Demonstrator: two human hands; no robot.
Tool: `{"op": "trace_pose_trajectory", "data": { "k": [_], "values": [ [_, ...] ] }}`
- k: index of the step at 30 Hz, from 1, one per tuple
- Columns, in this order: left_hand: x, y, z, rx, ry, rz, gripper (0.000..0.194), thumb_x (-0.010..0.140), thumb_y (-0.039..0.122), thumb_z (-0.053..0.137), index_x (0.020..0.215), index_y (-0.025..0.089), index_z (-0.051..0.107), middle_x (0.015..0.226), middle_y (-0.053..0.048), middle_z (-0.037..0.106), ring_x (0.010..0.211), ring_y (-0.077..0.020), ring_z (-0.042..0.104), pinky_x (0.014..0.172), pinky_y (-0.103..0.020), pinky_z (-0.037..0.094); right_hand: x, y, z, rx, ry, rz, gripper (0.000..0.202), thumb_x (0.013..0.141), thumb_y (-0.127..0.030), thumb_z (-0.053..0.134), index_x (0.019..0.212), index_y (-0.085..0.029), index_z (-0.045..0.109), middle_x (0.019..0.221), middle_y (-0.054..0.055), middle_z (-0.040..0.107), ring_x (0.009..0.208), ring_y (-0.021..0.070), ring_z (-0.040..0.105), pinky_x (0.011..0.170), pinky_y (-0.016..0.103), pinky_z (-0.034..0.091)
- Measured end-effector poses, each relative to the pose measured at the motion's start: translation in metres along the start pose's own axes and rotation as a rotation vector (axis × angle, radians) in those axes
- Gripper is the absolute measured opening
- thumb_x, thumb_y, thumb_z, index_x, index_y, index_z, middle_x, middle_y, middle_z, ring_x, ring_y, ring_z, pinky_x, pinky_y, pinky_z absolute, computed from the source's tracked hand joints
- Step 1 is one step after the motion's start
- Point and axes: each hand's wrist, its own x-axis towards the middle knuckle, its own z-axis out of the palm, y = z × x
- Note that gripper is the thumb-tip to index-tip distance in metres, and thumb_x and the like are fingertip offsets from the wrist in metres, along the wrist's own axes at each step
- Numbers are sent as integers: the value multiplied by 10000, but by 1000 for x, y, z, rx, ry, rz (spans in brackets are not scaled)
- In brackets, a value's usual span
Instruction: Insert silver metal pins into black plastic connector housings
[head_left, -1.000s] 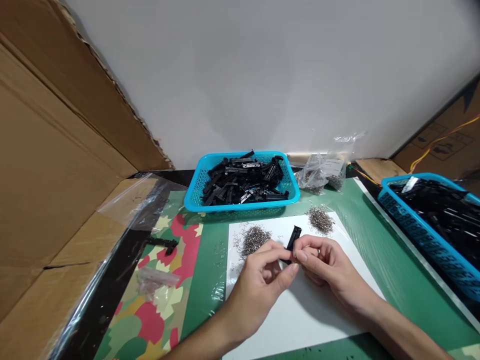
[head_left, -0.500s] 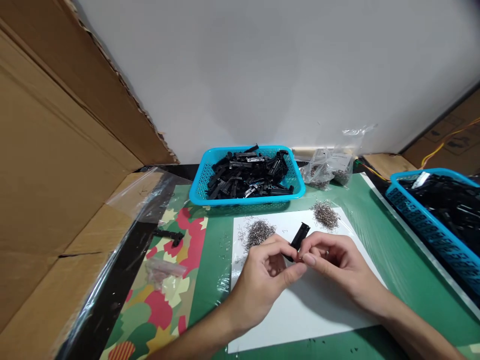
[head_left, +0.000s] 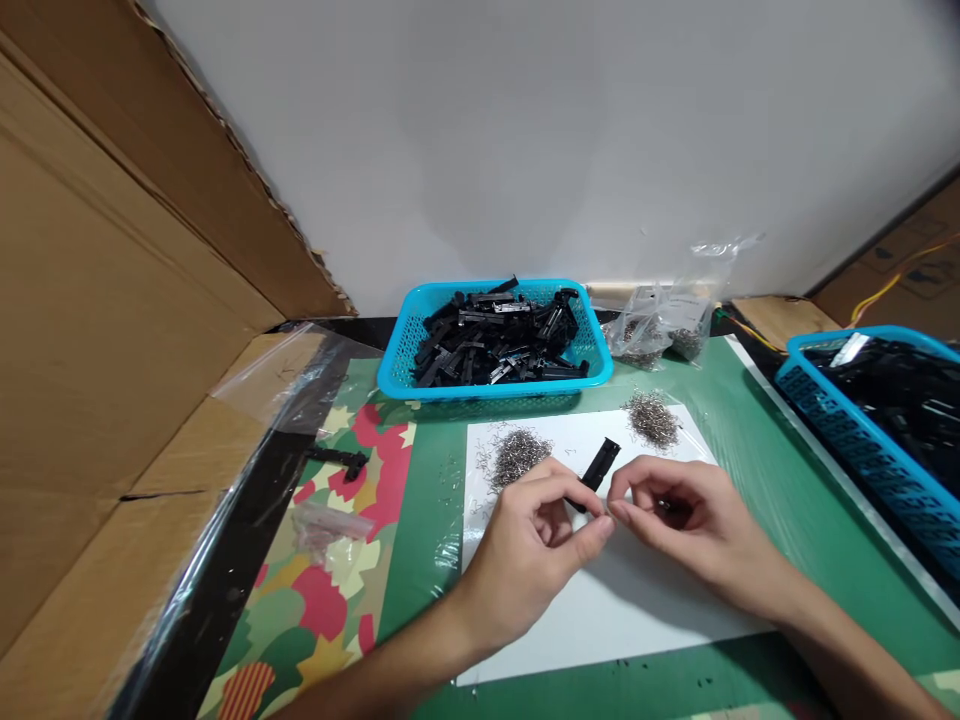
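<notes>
Over the white paper, my left hand (head_left: 536,545) is closed on a narrow black plastic piece (head_left: 602,462). The piece slants up and away, its lower end hidden behind my index finger. My right hand (head_left: 679,510) is right beside it, thumb and index finger pinched together close to my left fingertips. Whatever sits in that pinch is too small to make out. Beyond my left hand lies a pile of small metal springs or clips (head_left: 519,456). A second pile of small metal parts (head_left: 652,420) lies past my right hand.
A blue basket (head_left: 495,393) heaped with black plastic pieces stands by the wall. Clear bags (head_left: 637,335) of metal parts are right of it. Another blue basket (head_left: 817,400) stands far right. At left lie a loose black part (head_left: 341,460) and a small plastic bag (head_left: 326,530).
My right fingertips have drawn slightly apart from my left ones, to the right. My left hand keeps the black plastic piece in nearly the same place. The view has shifted slightly.
</notes>
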Motion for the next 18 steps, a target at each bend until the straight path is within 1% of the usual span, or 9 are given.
{"op": "trace_pose_trajectory", "data": {
  "k": [4,6,8,10,12,14,16,18],
  "values": [
    [-1,3,0,22,23,6,154,971,346,756,998,197,780,978,-11,553,686,-100,481,583,-239,347,1,-2,-4,-4,40,1,302,1006,-482,668,879,-217,740,649,-21,467,595,140,416,530,274,304],
    [-2,4,-1,17,54,9,159,997,357,724,1029,211,780,994,-14,545,722,-113,493,615,-242,369,3,-1,-8,-59,76,1,310,1007,-484,655,868,-219,734,626,-24,454,579,142,411,520,277,292],
    [-3,3,-2,-16,95,1,196,1032,388,676,1048,217,772,1015,-15,539,696,-106,470,607,-247,362,6,3,-14,-197,122,7,302,1005,-472,639,864,-225,738,601,-25,455,560,146,410,514,282,283],
    [-4,2,-3,-55,143,-12,240,1056,423,633,1073,219,758,1006,-12,538,640,-92,425,568,-250,331,9,10,-22,-380,204,15,286,992,-462,631,881,-230,755,581,-19,484,538,154,424,517,291,290],
    [-4,1,-3,-78,191,-17,261,1062,447,620,1098,220,743,942,-1,532,604,-90,389,535,-251,301,10,16,-30,-514,298,21,306,989,-467,616,887,-229,777,587,-1,551,529,166,463,527,303,316],
    [-5,1,-3,-95,241,-10,274,1059,462,622,1118,218,730,855,15,511,589,-96,372,518,-250,286,9,21,-34,-580,376,24,352,995,-487,601,856,-225,791,601,16,602,525,173,492,536,314,338],
    [-4,0,-3,-113,301,3,288,1060,473,618,1142,216,720,786,32,478,574,-99,355,507,-247,277,9,23,-34,-614,437,16,364,994,-501,606,859,-224,800,604,16,608,514,170,487,539,319,339],
    [-4,-1,-2,-129,354,14,300,1068,479,605,1173,217,707,730,49,445,565,-99,344,510,-240,286,9,24,-29,-621,466,-3,330,983,-495,629,917,-224,805,604,6,593,508,165,472,543,318,328]
  ]
}}
